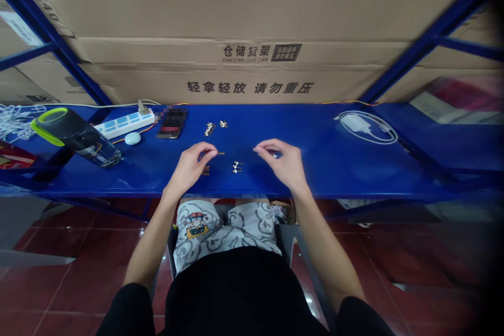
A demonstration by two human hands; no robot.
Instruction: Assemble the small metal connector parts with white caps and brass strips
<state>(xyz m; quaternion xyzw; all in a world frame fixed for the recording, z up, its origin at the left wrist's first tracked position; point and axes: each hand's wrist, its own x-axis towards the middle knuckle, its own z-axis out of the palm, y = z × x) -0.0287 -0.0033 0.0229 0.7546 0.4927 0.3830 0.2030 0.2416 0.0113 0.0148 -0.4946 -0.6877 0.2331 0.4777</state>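
Note:
My left hand (196, 161) pinches a thin brass-coloured pin (221, 153) between thumb and fingertips, its free end pointing right. Across a gap, my right hand (284, 161) has thumb and forefinger pressed together; whatever is between them is too small to make out. Several similar brass-coloured pins (206, 170) lie on the blue table just under my left hand. Between the hands rest small white pieces with pins (237, 167). Farther back are a cluster of white-and-brass pieces (209, 128) and a smaller group of them (223, 124). A small white piece (274, 155) shows partly behind my right hand.
On the left of the blue table (346, 170) are a water bottle (88, 136), a power strip (128, 123), a white oval object (133, 138) and a phone (172, 123). A charger with coiled cable (360, 123) lies right. Cardboard (244, 16) stands behind.

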